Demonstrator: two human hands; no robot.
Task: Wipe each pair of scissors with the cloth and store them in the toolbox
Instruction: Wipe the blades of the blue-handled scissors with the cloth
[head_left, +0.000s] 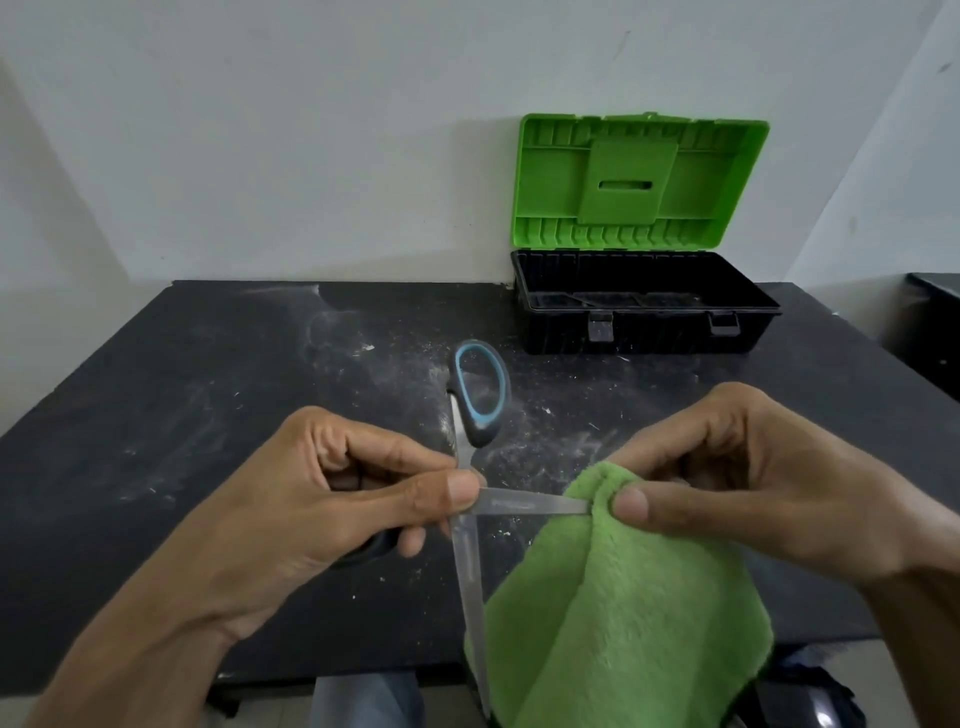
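My left hand (332, 499) grips a pair of scissors (470, 561) near the pivot, held above the table with the blades spread wide. One handle with a blue-lined loop points away from me; the other is hidden in my palm. My right hand (727, 483) pinches a fluffy green cloth (613, 613) around the tip of the blade that points right. The other blade points down toward me. The toolbox (644, 312), black with a green lid raised against the wall, stands open at the back right of the table.
The black table (208, 415) is dusty, with white specks around the middle. A dark object (935, 332) sits at the right edge of the view. Below the table's front edge are my legs and a dark item on the floor (815, 701).
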